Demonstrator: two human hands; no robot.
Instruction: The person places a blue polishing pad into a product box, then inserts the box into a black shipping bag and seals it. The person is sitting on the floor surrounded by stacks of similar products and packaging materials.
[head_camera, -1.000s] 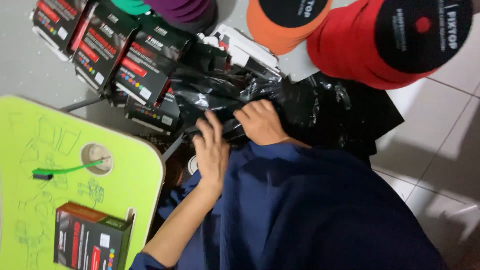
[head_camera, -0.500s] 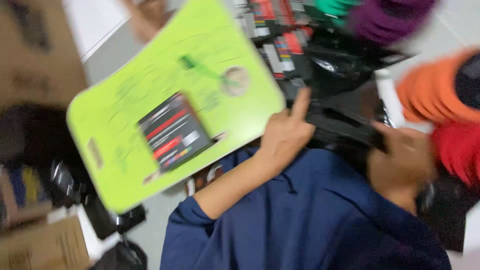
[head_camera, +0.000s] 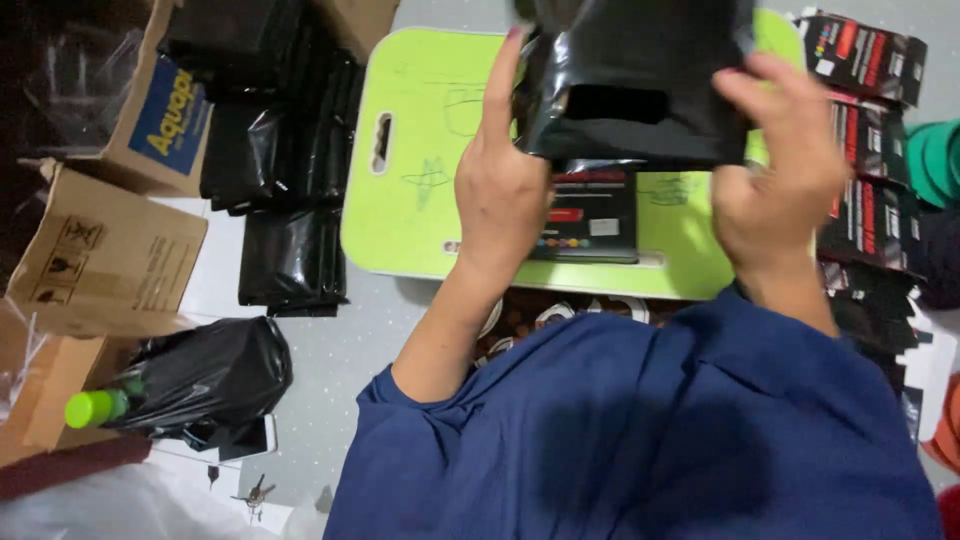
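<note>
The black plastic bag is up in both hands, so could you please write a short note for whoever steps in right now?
Left hand and right hand: both grip the black plastic bag, held above the green lap table.
Black-and-red box lies on the table under the bag, not inside it.
More such boxes lie at the right; a stack of black bags lies at the left.
Done: bag picked up. Left: box still unbagged.

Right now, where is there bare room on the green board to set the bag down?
Free: the green board's left part, between its handle slot and the left hand. Crowded: board centre holds a black box; the right edge meets stacked boxes. Both hands hold the black bag.
</note>
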